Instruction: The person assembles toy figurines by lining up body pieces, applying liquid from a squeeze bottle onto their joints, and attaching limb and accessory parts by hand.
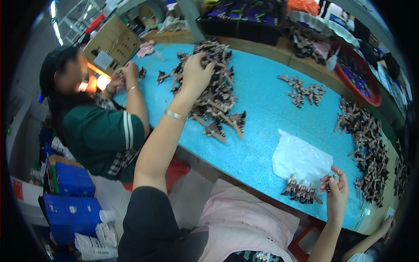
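Observation:
My left hand (197,75) reaches far out over a long pile of small brown, black and white toy figures (216,96). Its fingers are curled at the pile, and what they grip, if anything, is hard to make out. Close to the table's near edge, my right hand (337,192) pinches a small toy figure (330,180), mostly covered by the fingers. Three similar figures (301,191) stand in a row just left of that hand. Beyond them a translucent plastic sheet (301,153) lies flat on the blue tabletop (257,118).
A co-worker in a green shirt (100,131) sits at the left, handling a small piece. More figures lie in a loose group (304,91) and a large heap (369,148) at the right. A red basin (371,98) and black crate (240,28) stand behind. Another person's hand (386,227) shows lower right.

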`<state>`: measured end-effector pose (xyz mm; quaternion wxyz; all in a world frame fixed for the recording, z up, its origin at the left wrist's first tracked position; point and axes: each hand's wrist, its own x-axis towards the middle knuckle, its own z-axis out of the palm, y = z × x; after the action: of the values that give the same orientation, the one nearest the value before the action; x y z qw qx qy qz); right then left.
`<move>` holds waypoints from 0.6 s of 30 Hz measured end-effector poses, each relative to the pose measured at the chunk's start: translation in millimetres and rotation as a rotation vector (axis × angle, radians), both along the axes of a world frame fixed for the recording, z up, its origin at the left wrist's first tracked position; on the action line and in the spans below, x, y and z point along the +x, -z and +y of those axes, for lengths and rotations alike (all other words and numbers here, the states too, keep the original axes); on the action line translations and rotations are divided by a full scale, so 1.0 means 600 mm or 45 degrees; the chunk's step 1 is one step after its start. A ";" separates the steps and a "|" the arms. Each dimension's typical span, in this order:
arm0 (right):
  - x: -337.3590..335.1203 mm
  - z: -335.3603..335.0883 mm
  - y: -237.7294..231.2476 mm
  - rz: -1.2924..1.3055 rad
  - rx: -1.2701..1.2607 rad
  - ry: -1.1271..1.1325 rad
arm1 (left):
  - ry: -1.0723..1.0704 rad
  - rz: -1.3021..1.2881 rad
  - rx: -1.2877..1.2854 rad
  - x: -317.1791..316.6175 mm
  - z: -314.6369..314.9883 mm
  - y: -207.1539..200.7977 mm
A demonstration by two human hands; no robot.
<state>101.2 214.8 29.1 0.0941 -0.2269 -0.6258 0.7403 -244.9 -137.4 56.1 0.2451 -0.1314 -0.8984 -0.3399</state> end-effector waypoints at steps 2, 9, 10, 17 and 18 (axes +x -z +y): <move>0.004 -0.003 0.002 -0.037 0.046 0.000 | 0.091 0.367 -0.145 0.039 0.024 0.003; -0.021 -0.003 0.020 0.021 0.270 -0.035 | 1.130 -0.102 -0.162 0.318 0.126 0.031; -0.030 -0.006 0.015 0.011 0.736 -0.037 | 1.171 -0.123 -0.146 0.341 0.137 0.042; -0.088 -0.015 0.022 0.072 1.178 -0.088 | 1.401 -0.323 -0.182 0.405 0.195 0.082; -0.090 -0.023 0.028 0.077 1.187 -0.080 | 1.379 -0.313 -0.199 0.407 0.195 0.081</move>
<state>46.9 201.0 12.3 0.1818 -0.1198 -0.8951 0.3890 -0.7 -20.2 7.4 -0.0817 -0.5513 -0.7470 -0.3625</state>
